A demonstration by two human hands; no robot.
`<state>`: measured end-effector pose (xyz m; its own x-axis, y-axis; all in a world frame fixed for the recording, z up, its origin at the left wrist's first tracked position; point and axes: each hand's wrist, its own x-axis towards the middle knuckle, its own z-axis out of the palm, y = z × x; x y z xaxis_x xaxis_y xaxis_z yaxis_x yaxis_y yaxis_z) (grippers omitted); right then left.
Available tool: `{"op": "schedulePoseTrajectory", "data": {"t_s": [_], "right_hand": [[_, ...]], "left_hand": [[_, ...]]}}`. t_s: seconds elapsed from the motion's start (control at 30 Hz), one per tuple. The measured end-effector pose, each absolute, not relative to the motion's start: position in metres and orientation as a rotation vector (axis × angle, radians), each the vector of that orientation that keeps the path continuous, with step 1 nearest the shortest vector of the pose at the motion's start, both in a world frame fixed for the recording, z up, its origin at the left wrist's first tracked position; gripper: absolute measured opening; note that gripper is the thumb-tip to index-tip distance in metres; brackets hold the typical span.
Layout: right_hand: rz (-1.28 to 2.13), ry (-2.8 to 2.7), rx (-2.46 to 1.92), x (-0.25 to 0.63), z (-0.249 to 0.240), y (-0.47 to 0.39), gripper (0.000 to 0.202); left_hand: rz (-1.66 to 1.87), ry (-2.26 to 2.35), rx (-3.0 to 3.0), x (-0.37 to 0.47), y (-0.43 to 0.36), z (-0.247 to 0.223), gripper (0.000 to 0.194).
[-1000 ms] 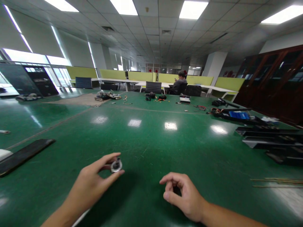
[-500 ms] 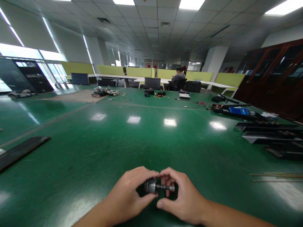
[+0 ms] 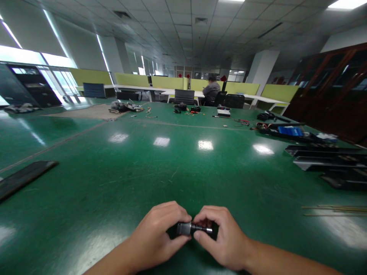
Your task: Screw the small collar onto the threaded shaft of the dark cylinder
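A small metal part (image 3: 184, 228) with a thick grey body and a thin ringed shaft lies sideways between my hands, just above the green tabletop. My left hand (image 3: 160, 233) grips the body, thumb below and fingers above. Around the shaft, close to the body, the thumb and fingertips of my right hand (image 3: 222, 236) are closed. The shaft's bright end sticks out into the hollow of the right palm. The left fingers partly hide the far end of the body.
A dark flat bar (image 3: 25, 177) lies at the left. Black metal channels (image 3: 329, 164) and thin rods (image 3: 332, 211) are at the right. Farther back are a tray with a blue item (image 3: 289, 131), a white box (image 3: 223, 112) and tools. A person (image 3: 211, 91) sits beyond the table.
The metal part has turned about its length, so a flatter side of its body faces me. My right thumb and fingers have closed in on the shaft. The view has tipped slightly down.
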<state>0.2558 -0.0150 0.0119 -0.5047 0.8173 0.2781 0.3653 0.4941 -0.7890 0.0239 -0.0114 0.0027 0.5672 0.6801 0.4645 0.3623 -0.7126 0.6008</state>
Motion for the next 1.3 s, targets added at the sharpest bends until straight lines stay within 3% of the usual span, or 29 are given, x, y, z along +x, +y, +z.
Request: {"op": "schedulePoseTrajectory", "data": {"t_s": [1.3], "right_hand": [[0.869, -2.077, -0.949, 0.2576, 0.0116, -0.0149, 0.003]], "left_hand": [[0.991, 0.817, 2.433, 0.0210, -0.0135, 0.0062, 0.022]]}}
